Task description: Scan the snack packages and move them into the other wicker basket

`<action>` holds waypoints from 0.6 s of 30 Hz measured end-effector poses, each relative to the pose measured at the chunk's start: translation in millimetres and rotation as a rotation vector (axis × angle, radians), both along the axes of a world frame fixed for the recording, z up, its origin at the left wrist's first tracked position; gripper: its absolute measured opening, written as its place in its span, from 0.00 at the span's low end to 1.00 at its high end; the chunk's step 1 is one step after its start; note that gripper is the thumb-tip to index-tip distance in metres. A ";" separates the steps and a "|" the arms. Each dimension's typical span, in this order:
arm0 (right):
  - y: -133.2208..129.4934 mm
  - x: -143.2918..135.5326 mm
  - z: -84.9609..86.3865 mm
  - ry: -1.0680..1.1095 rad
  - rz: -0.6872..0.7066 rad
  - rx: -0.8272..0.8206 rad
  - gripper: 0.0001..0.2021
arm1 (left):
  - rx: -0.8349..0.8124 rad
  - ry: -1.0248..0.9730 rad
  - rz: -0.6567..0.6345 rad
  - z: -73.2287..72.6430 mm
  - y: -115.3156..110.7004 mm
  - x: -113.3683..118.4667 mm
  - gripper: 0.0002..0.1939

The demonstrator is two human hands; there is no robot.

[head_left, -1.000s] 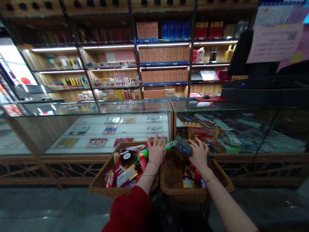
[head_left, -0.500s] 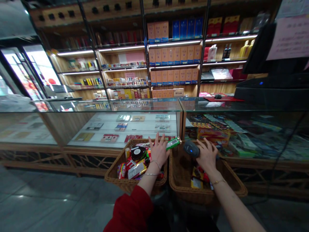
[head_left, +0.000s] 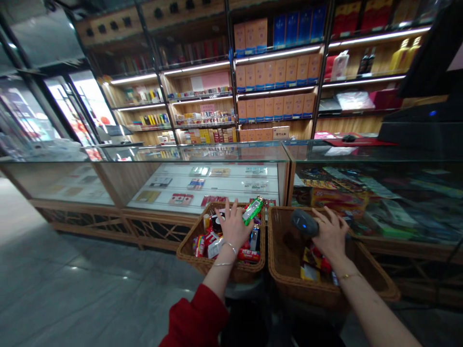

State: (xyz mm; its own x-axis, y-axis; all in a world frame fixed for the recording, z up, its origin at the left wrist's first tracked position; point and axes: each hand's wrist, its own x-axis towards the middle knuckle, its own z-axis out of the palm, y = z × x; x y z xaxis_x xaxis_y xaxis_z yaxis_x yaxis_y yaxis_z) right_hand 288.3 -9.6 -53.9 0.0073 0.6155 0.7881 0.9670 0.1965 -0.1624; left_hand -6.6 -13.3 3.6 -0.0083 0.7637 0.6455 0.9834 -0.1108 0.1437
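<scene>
My left hand (head_left: 235,229) is above the left wicker basket (head_left: 188,253), gripping a long green-wrapped snack pack (head_left: 252,212) at the thumb side, its other fingers stretched forward. Below it lie several snack packets, among them a red packet (head_left: 249,254) and a dark round container partly hidden by my fingers. Over the right wicker basket (head_left: 280,274), my right hand (head_left: 332,236) is wrapped round a dark grey handheld barcode scanner (head_left: 304,222), whose blue light shows. Beneath the scanner, a few packets, one of them a yellow packet (head_left: 310,273), rest in that basket, partly covered by my wrist.
A glass display counter (head_left: 202,153) with flat packs inside runs behind both baskets. Farther back, shelves hold rows of orange boxes (head_left: 277,72) and blue boxes (head_left: 298,26). A dark monitor (head_left: 430,58) stands on the counter at right. Grey tiled floor (head_left: 97,284) lies at left.
The green pack has tilted more upright in my left hand, and its label catches more light. The view has swung left, so both baskets and hands appear farther right. My right hand still holds the scanner.
</scene>
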 end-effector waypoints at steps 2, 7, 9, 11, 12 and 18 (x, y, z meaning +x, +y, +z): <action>0.4 1.0 -1.2 -0.004 -0.003 0.003 0.11 | 0.005 -0.013 0.028 -0.6 -3.1 -8.4 0.15; -0.8 0.3 0.5 -0.001 -0.014 0.001 0.10 | 0.046 -0.086 0.131 1.5 -13.9 -30.2 0.16; -1.6 -0.2 1.5 0.002 -0.016 0.002 0.10 | 0.063 -0.117 0.189 2.6 -18.8 -39.5 0.16; -1.8 -0.2 1.6 0.002 -0.018 0.004 0.10 | 0.073 -0.143 0.261 2.5 -23.0 -48.5 0.18; -1.8 0.0 1.2 0.002 -0.018 0.004 0.10 | 0.077 -0.151 0.301 1.9 -24.6 -52.7 0.20; -0.2 3.0 -3.1 0.003 -0.027 0.004 0.10 | 0.117 -0.138 0.413 -9.8 -25.4 -65.6 0.36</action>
